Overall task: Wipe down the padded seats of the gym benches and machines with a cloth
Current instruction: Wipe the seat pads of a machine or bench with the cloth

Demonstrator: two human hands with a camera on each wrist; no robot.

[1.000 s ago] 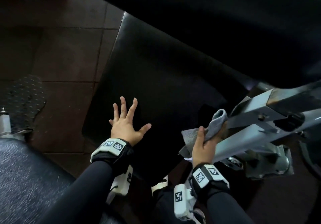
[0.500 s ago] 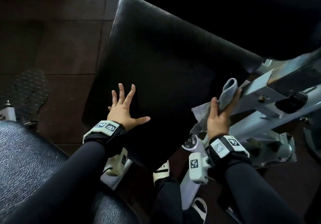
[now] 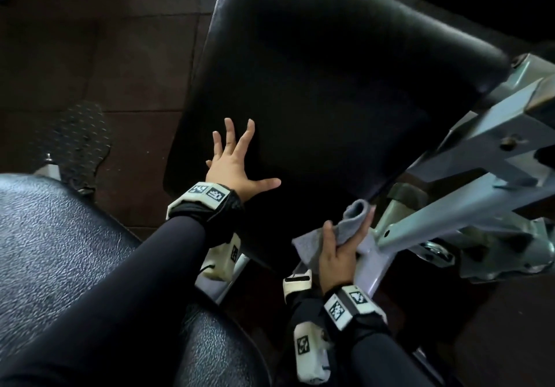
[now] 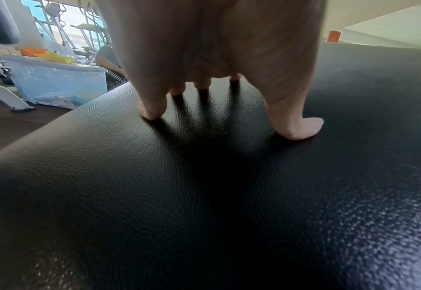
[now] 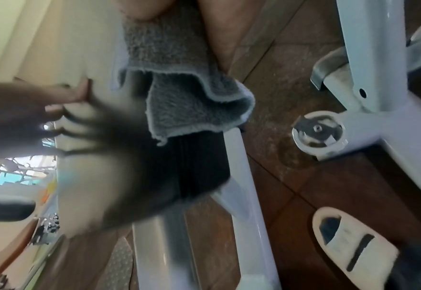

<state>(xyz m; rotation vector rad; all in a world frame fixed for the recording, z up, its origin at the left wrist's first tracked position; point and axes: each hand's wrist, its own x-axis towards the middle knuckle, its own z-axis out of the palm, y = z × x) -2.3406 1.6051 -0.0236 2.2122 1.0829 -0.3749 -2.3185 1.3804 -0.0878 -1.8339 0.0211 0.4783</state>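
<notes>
Gripping the grey cloth [image 3: 345, 230], the right hand [image 3: 338, 256] has its thumb over one side and its fingers curled round the other, so this grip is closed on the fabric. The folded top of the cloth stands up above the fingers, and a loose corner hangs out to the left. In the right wrist view the cloth [image 5: 179, 78] hangs down from the hand, in front of a pale metal frame [image 5: 378, 98]. This hand is just beside the near right edge of the black padded seat [image 3: 330, 86], close to the grey frame [image 3: 450, 221]; whether the cloth touches the seat I cannot tell.

On the other side, the left hand [image 3: 234, 170] lies flat on the seat near its front left corner, with the fingers straight and spread wide and the thumb stretched out to the right. Its grip is wide and holds nothing. In the left wrist view the fingertips [image 4: 152, 111] press on the black grained seat [image 4: 204, 196]. Both forearms, in dark sleeves, reach forward from the bottom of the head view.
</notes>
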